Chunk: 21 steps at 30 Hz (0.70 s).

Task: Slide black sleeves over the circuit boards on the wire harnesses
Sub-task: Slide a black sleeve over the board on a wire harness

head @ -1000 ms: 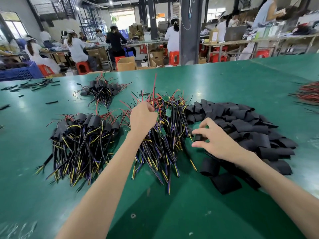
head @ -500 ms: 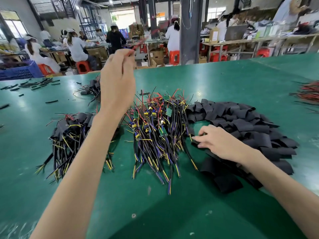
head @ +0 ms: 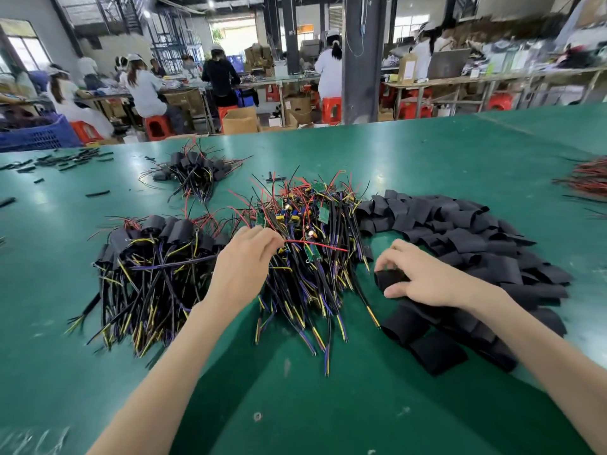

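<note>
The fingers (head: 264,234) of the left hand (head: 244,264) pinch a red wire (head: 315,245) in the bare harness pile (head: 315,284), where green circuit boards (head: 323,213) show. The right hand (head: 427,279) curls its fingers (head: 394,252) round one black sleeve (head: 387,280) at the edge of the sleeve pile (head: 460,238). This looks like the pick-up step, with nothing joined yet. Next, the harness needs lifting free of its tangled neighbours, which may drag along, and its board fed into the sleeve's mouth. Sleeved harnesses (head: 154,254) lie to the left on the desk (head: 295,415).
</note>
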Each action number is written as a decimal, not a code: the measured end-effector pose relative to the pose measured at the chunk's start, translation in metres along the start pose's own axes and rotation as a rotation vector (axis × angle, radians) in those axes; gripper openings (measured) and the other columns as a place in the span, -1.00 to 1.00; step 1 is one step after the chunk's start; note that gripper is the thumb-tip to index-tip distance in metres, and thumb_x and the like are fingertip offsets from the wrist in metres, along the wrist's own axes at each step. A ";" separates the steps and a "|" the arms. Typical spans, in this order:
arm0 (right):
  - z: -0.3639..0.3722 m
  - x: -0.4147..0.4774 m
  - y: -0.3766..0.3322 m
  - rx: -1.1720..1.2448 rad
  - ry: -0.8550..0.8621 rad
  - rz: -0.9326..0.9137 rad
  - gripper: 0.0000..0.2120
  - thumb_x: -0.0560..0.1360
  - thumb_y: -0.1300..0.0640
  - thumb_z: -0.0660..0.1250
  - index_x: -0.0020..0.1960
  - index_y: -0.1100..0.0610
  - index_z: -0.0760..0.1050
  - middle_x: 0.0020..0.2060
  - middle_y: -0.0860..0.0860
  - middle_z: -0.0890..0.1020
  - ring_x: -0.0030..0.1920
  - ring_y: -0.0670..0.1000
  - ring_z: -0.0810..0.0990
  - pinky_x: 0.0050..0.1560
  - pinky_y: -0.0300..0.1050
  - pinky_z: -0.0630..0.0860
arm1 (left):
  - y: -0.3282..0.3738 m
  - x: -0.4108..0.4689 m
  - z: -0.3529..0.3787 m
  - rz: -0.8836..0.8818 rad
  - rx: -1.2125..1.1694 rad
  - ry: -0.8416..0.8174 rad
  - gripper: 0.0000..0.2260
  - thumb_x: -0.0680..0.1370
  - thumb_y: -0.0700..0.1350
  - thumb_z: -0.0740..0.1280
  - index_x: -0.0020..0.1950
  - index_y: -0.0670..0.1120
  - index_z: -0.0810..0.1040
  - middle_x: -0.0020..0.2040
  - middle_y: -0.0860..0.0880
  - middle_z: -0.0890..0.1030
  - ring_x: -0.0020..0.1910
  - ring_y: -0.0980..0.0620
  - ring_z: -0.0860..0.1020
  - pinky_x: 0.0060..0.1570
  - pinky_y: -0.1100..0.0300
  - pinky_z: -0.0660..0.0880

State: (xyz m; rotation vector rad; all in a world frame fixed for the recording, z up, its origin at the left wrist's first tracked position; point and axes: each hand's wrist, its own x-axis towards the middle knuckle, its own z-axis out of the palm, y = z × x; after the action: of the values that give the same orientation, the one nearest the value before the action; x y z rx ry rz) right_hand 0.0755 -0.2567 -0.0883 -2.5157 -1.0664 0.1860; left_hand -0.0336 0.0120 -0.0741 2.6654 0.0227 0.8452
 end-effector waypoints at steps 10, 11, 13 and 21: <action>0.003 -0.003 -0.019 0.341 0.391 -0.029 -0.68 0.36 0.26 0.48 0.07 0.09 0.51 0.00 -0.03 0.57 0.03 -0.08 0.51 0.08 -0.44 0.31 | 0.018 -0.006 -0.004 0.042 -0.284 0.085 -0.85 0.59 -0.25 0.26 -0.13 -0.15 0.58 -0.24 0.02 0.58 -0.16 0.08 0.46 0.00 0.14 0.39; 0.003 -0.004 -0.022 0.376 0.396 -0.031 -0.67 0.36 0.27 0.49 0.06 0.06 0.50 0.00 -0.04 0.58 0.03 -0.09 0.52 0.08 -0.50 0.30 | 0.019 -0.007 -0.003 0.053 -0.293 0.083 -0.84 0.59 -0.26 0.26 -0.14 -0.15 0.58 -0.25 0.03 0.58 -0.18 0.16 0.44 0.06 0.11 0.38; 0.002 -0.005 -0.026 0.429 0.419 -0.052 -0.65 0.34 0.30 0.49 0.03 0.01 0.49 -0.01 -0.05 0.59 0.02 -0.09 0.55 0.09 -0.50 0.32 | 0.021 -0.008 -0.002 0.061 -0.291 0.083 -0.83 0.59 -0.26 0.25 -0.16 -0.15 0.58 -0.26 0.06 0.56 -0.17 0.25 0.44 0.13 0.07 0.34; -0.004 -0.008 -0.030 0.495 0.467 -0.148 -0.58 0.32 0.39 0.47 -0.03 -0.07 0.50 -0.11 -0.05 0.61 -0.10 -0.14 0.59 0.08 -0.40 0.40 | 0.022 -0.008 -0.002 0.049 -0.198 0.080 -0.82 0.60 -0.25 0.24 -0.16 -0.13 0.58 -0.27 0.02 0.57 -0.16 0.03 0.45 -0.08 0.22 0.35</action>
State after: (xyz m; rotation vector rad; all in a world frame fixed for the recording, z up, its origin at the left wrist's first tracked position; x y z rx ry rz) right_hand 0.0514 -0.2448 -0.0732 -1.9000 -0.8757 -0.1580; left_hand -0.0429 -0.0091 -0.0697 2.4555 -0.1024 0.9191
